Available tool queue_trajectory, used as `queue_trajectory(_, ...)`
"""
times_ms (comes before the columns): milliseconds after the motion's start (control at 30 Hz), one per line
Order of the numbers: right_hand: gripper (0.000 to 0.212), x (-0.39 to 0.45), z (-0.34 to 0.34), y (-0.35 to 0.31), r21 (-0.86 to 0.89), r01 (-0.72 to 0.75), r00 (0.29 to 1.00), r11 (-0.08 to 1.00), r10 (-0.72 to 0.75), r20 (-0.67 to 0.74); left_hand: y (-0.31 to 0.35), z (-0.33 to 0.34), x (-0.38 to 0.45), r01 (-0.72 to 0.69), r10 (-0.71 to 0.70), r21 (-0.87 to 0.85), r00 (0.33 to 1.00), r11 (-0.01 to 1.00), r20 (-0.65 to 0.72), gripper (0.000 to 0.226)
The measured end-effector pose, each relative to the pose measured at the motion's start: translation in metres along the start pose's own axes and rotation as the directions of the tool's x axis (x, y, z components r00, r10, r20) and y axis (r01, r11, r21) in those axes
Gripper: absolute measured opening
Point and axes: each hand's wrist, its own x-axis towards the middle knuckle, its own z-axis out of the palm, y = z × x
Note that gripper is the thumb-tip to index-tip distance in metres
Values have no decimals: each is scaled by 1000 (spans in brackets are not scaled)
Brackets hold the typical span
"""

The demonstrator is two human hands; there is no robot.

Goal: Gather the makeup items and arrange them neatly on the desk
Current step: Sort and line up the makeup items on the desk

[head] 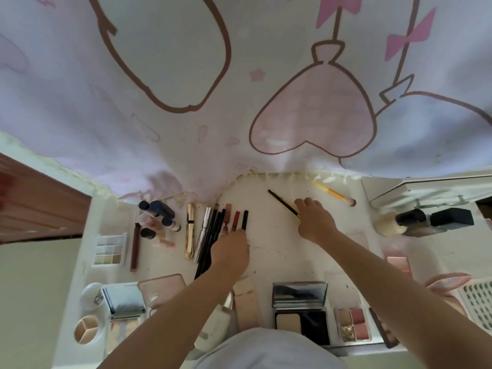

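The right hand point(315, 222) is gripping a thin black pencil point(281, 201) at mid-worktop point(271, 251), its long axis slanting far-left. The left hand point(231, 249), fingers curled, is touching a black tube point(245, 219) lying near-to-far in the row.

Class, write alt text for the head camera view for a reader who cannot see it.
Seen from above, a person's right hand holds a thin dark pencil on a white desk, while the left hand touches a neat row of pens and lip sticks. Palettes and compacts line the near edge.
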Motion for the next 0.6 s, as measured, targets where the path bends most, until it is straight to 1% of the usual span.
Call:
queue_trajectory(67,44,1,3,-2,-15,-20,1000,1000,20,-13,3,0,0,-53,53,7,998,999,-32,34)
queue_trajectory(167,36,5,3,-1,-52,-85,996,995,85,-11,8,-1,2,-154,157,34,984,987,-90,28)
queue_trajectory(233,30,10,-1,1,-92,-108,994,990,110,12,14,-1,3,-215,219,53,971,975,-95,26)
queue_trajectory(300,27,14,-3,4,-99,-115,993,988,116,3,18,1,3,-276,279,53,958,960,-64,28)
queue_trajectory(400,27,17,-11,16,-143,-121,988,982,105,-113,23,9,7,-325,322,38,945,945,60,39)
queue_trajectory(433,28,19,-15,22,-173,-128,986,977,106,-130,24,12,7,-329,324,46,941,943,100,43)
queue_trajectory(500,34,22,-24,36,-198,-152,985,968,132,-114,26,19,8,-330,318,74,938,941,135,50)
queue_trajectory(600,44,29,-30,55,-184,-168,983,968,151,-107,28,24,11,-319,305,93,942,943,137,54)
